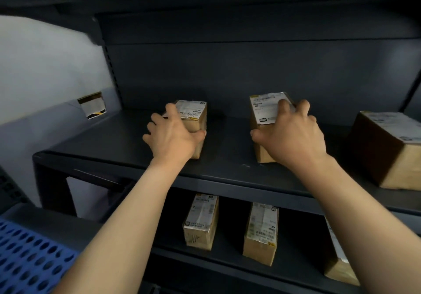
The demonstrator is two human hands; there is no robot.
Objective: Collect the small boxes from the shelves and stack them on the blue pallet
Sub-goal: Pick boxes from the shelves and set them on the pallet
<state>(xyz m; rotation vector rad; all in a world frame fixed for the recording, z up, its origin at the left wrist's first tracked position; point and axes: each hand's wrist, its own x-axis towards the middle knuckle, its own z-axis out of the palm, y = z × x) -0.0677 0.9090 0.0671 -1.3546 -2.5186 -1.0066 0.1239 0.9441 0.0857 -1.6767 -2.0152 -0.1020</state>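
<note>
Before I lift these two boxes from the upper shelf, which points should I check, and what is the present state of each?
1. Left hand grips left box: ok.
2. Right hand grips right box: ok.
3. Both boxes stand apart from each other: ok.
4. Gap between right box and larger box: ok.
5. Free space on blue pallet: cannot tell.
</note>
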